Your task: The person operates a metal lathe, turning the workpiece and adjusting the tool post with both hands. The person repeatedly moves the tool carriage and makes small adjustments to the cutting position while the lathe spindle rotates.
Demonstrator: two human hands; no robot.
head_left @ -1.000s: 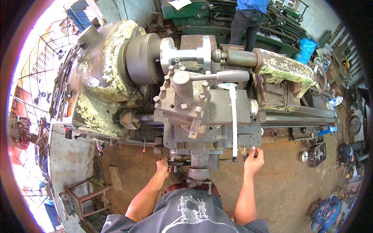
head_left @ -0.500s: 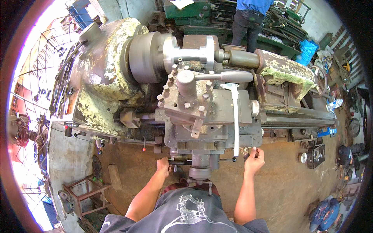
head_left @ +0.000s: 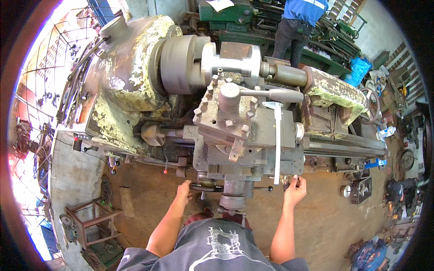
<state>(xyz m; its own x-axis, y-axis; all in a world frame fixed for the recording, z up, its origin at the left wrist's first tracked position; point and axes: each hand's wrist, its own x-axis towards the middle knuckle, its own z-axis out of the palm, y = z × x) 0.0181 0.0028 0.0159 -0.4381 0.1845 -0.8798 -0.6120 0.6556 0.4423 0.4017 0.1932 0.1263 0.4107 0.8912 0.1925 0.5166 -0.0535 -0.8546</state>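
Note:
Down at the apron of a large metal-turning lathe, my left hand is at the left end of a black handwheel seen nearly edge-on. Its fingers look curled against the rim. My right hand is raised beside the right lower corner of the carriage, thumb and fingers pinched together. Whatever they hold is hidden, with a small dark fitting close by. Above, a blurred, turning chuck holds a shiny stepped metal workpiece, supported at its right by the tailstock. The tool post stands in front of it.
A white caliper lies on the carriage's right side. A long-handled lever tops the tool post. Behind the lathe, a person in blue stands by green machines. A metal frame stand is at lower left, a dark box at right.
My left hand has slid from the front of the handwheel to its left end. The right hand keeps its pinch near the carriage corner. The whole view has shifted slightly.

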